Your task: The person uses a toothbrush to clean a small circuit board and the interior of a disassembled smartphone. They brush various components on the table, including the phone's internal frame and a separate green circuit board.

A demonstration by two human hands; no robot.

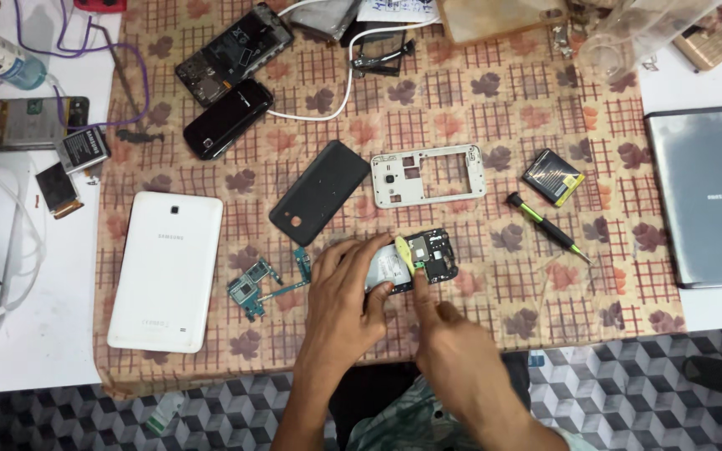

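Note:
An opened phone body (429,256) with bare dark insides lies on the patterned cloth (478,108) near the front middle. My left hand (346,292) grips its left side, fingers curled over the edge. My right hand (453,342) holds a small yellow-green pry pick (409,257) and presses it into the phone's middle. A white phone frame (428,175) and a black back cover (319,192) lie just beyond. A green circuit board (254,288) rests left of my left hand.
A white tablet (166,271) lies face down at left. A green-handled screwdriver (547,227) and a battery (552,177) sit to the right, a grey laptop (708,192) at the far right. Other phones (227,117), cables and parts crowd the back.

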